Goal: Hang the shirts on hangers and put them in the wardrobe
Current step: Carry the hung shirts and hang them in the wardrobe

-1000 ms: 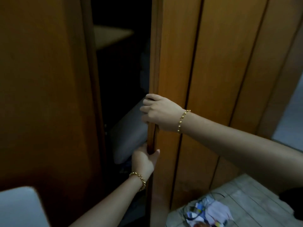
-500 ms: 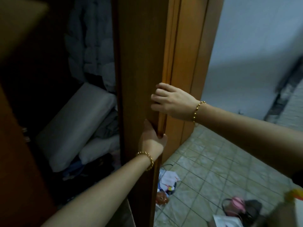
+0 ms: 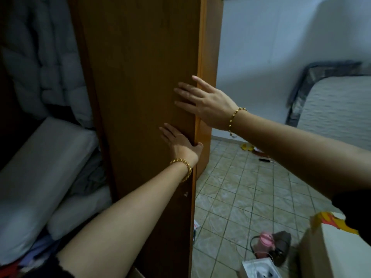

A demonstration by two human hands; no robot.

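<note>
while both sets of fingers lie straight and flat on the wardrobe door (image 3: 140, 77), you hold nothing. your left hand (image 3: 179, 144) presses low, thumb across the edge, and your right hand (image 3: 206, 103) spreads just above it. the door looks like a stiff, tall panel that should swing on a light push, so steer it by the free edge beside your fingertips. no shirts or hangers show. left of your fingers, inside, lie grey quilted bedding (image 3: 50, 57) and a pillow (image 3: 40, 167).
</note>
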